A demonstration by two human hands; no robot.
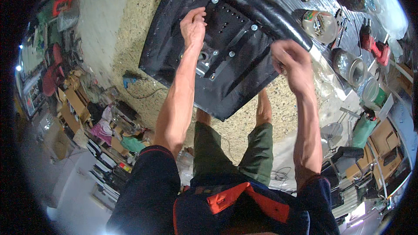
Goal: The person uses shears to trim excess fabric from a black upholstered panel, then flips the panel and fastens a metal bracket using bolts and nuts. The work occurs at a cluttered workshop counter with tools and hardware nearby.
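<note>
A cluttered workshop.
Around the upturned black chair seat (209, 56) lie glass jars (320, 25) of screws (several, to its right), a red power drill (374, 45) beyond them, and a blue drill (129, 79) on the floor left.

Glossy black vinyl seat underside (174, 39), metal bracket (204, 61), clear glass jars (320, 26)

1 head view, fisheye, looks steeply down, close over black seat underside (217, 61), floor beyond
</note>
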